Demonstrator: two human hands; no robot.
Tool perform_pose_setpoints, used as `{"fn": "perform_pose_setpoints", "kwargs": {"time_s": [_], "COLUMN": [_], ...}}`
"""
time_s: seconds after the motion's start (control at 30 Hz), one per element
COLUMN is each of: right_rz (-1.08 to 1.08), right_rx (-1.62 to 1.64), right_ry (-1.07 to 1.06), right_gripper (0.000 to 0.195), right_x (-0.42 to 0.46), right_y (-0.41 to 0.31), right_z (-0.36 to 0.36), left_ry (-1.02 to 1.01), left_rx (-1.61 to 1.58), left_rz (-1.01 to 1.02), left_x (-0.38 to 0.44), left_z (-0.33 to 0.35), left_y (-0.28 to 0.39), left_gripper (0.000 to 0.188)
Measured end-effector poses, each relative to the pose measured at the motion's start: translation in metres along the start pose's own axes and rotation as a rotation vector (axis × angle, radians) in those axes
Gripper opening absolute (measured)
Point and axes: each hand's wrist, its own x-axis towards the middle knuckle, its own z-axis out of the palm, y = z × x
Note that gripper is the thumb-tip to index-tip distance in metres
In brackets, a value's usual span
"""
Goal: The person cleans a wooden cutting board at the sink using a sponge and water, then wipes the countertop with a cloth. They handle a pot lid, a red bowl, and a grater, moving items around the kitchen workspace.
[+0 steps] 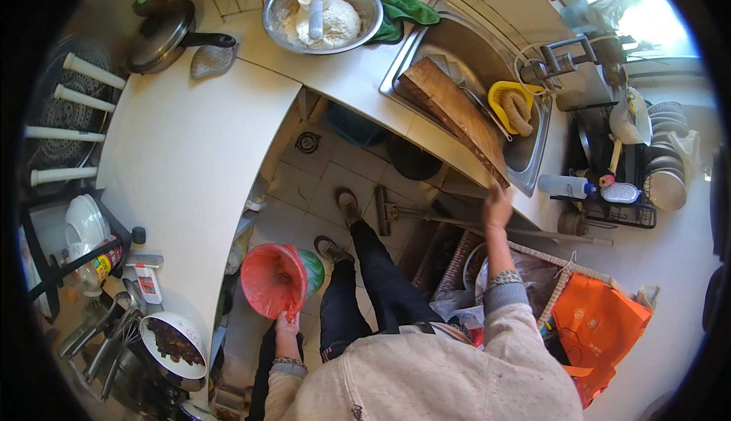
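My left hand [287, 325] grips the rim of a bin [315, 269] with a red plastic liner [271, 281], tilted so its mouth shows. At the near end of a thick wooden board [451, 112] is my right hand [498, 207], somewhat blurred; whether its fingers are closed on the board or on something else, I cannot tell. The board lies aslant over the stainless steel sink [477, 35]. Beside it in the sink are a yellow plastic strainer [497, 92] and a brown scrubber [515, 114].
A steel bowl of flour [274, 27] with a scoop stands beside a green cloth [400, 7]. A floor squeegee [384, 211] with a long handle lies low by my right arm, near a wicker basket [577, 261] and an orange bag [599, 324]. A bowl of dark food [197, 364] stands at lower left.
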Motion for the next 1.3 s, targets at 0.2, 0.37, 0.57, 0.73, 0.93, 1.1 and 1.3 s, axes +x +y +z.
{"fn": "perform_pose_setpoints", "kwargs": {"time_s": [0.2,0.37,0.57,0.73,0.93,1.1,1.3], "right_rz": [0.037,-0.046,-0.612,-0.215,1.110,1.251,1.086], "right_rx": [0.176,0.559,0.556,1.038,1.737,1.867,1.785], "right_ry": [0.079,0.249,-0.057,-0.680,-1.199,-1.187,-1.346], "right_gripper": [0.029,0.018,0.023,0.018,0.034,0.034,0.039], "right_x": [-0.003,-0.005,-0.026,-0.121,-0.162,-0.152,-0.158], "right_y": [0.071,0.014,-0.187,-0.219,-0.212,-0.209,-0.210], "right_z": [0.011,0.052,0.037,0.100,0.172,0.197,0.211], "left_ry": [-0.153,-0.020,0.005,0.043,0.091,-0.049,-0.221], "left_rx": [-0.224,-0.287,-0.396,-0.400,-0.476,-0.750,-0.678], "left_rz": [-0.056,-0.098,-0.111,-0.059,-0.019,-0.066,-0.081], "left_x": [0.035,0.064,0.115,0.166,0.218,0.269,0.320], "left_z": [-0.012,-0.006,-0.011,0.014,0.060,0.079,0.079], "left_y": [-0.028,-0.060,-0.066,-0.071,-0.065,-0.059,-0.052], "left_gripper": [0.032,0.032,0.028,0.029,0.039,0.035,0.047]}}
